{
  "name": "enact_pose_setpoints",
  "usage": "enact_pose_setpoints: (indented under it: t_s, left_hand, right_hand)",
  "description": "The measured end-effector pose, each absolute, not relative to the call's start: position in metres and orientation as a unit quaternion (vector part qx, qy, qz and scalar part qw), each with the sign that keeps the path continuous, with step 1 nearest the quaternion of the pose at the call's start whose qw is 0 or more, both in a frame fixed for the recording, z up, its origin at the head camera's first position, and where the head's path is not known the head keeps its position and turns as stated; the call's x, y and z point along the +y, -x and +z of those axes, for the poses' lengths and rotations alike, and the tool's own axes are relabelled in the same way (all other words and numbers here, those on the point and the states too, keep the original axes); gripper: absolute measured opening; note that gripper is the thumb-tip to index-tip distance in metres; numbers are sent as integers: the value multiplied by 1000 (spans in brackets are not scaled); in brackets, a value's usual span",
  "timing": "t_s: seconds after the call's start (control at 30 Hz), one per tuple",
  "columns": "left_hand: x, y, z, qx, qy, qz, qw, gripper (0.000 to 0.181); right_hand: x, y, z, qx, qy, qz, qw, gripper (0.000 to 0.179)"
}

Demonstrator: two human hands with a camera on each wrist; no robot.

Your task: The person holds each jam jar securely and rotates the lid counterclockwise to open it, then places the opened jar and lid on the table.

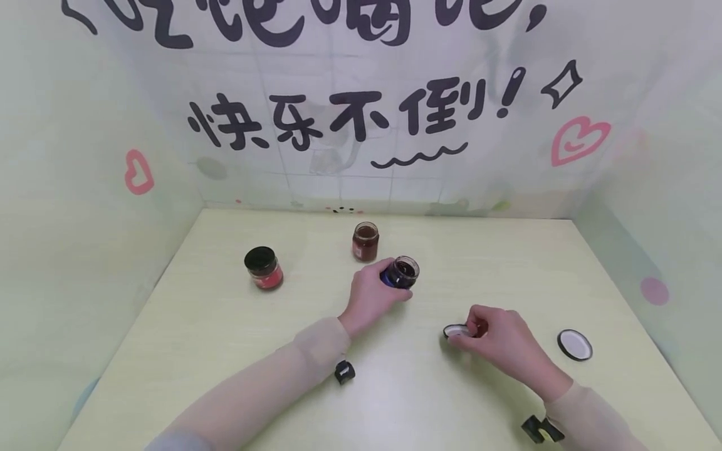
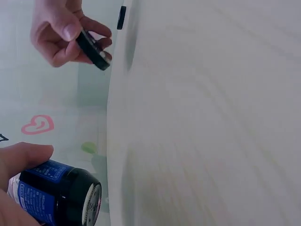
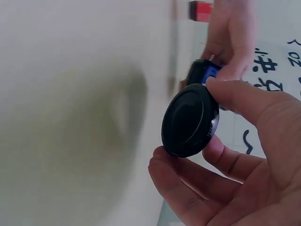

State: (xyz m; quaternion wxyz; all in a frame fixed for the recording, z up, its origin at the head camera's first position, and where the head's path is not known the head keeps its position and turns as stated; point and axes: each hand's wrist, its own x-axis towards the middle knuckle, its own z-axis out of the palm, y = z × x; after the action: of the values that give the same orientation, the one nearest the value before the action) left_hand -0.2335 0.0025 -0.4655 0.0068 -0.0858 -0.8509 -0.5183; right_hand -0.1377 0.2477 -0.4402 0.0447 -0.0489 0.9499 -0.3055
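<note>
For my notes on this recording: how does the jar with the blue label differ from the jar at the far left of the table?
The blue-labelled jar is open, while the far-left jar has a black lid on.
The left hand grips the blue-labelled jar; the far-left jar stands on the table.
The far-left jar's side shows red, not blue.
Both are round.

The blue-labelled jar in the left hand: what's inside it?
In the head view, something dark shows inside the open blue-labelled jar; its kind can't be told. The blue label and the fingers of the left hand cover part of the sides, hiding what lies behind them.
</note>
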Motion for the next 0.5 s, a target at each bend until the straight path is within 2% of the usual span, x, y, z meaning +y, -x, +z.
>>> enact_pose_setpoints:
  t_s: [0.17,0.33,0.5]
  left_hand:
    - [6,246,-466,-836,71,-544,-7,77]
    - [15,258,-469,-827,72,-557,-14,77]
    - [21,268,-470,-824,64,-562,-25,77]
  right_hand:
    - [262,124,-449,966,45,-255,24,39]
    - [274,111,-453,978,44,-205,10,37]
    - [285,100,-456,983,58,-172,-19,26]
